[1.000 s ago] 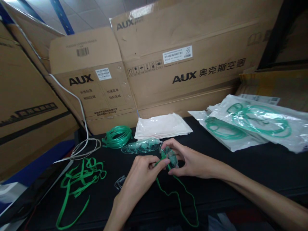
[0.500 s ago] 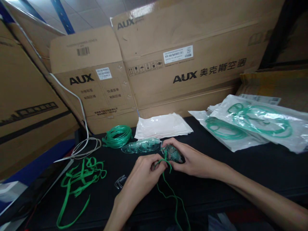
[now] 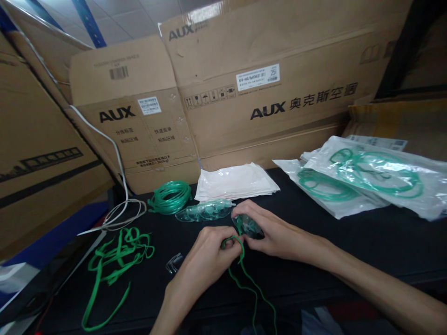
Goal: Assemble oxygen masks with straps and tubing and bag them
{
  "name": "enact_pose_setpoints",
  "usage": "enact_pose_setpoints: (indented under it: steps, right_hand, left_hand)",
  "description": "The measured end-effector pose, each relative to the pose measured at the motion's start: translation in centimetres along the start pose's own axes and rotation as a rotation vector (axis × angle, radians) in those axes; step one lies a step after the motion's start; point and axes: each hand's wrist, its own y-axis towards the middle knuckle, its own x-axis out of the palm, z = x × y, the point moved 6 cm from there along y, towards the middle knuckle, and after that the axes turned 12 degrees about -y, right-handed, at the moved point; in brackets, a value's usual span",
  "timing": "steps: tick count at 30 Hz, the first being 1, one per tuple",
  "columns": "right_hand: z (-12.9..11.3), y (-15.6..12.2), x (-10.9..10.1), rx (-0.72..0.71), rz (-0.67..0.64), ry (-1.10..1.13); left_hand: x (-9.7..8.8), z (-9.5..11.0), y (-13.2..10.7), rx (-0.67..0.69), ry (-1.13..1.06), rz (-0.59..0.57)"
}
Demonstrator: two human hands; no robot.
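Note:
My right hand is closed round a clear green-tinted oxygen mask, whose far part is covered by the fingers. My left hand pinches a thin green elastic cord beside the mask's near edge. The cord loops over the left fingers, and two long strands hang down past the table's front edge. Just behind the hands lies a row of nested clear masks. Left of my left wrist are small bent metal strips. How the cord meets the mask is hidden by the fingertips.
Loose green straps lie at the left. A coil of green tubing and a stack of white pouches sit at the back. Packed tubing bags lie at the right. Large cardboard boxes wall off the rear; a white cable hangs left.
The cord's short free end has swung down beside the left fingertips. My right hand has shifted slightly, its fingers closer over the mask. My left hand keeps its pinch.

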Motion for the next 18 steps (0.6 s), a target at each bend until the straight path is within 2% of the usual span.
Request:
enact_pose_setpoints:
  steps: [5, 10, 12, 15, 18]
  right_hand:
    - [0.8, 0.2, -0.4, 0.071, 0.066, -0.039]
    - [3.0, -0.1, -1.7, 0.236, 0.193, -0.215]
    - [3.5, -0.3, -2.3, 0.273, 0.228, -0.251]
    - [3.4, -0.3, -2.7, 0.270, 0.244, -0.249]
    - [2.9, -0.2, -2.5, 0.241, 0.237, -0.250]
  left_hand:
    - [0.1, 0.7, -0.3, 0.028, -0.028, -0.024]
    - [0.5, 1.3, -0.6, 0.093, -0.150, -0.086]
    - [0.3, 1.5, -0.5, 0.120, -0.153, -0.042]
    - [-0.8, 1.8, -0.7, 0.137, -0.128, 0.088]
    - [-3.8, 1.8, -1.8, 0.121, -0.129, 0.274]
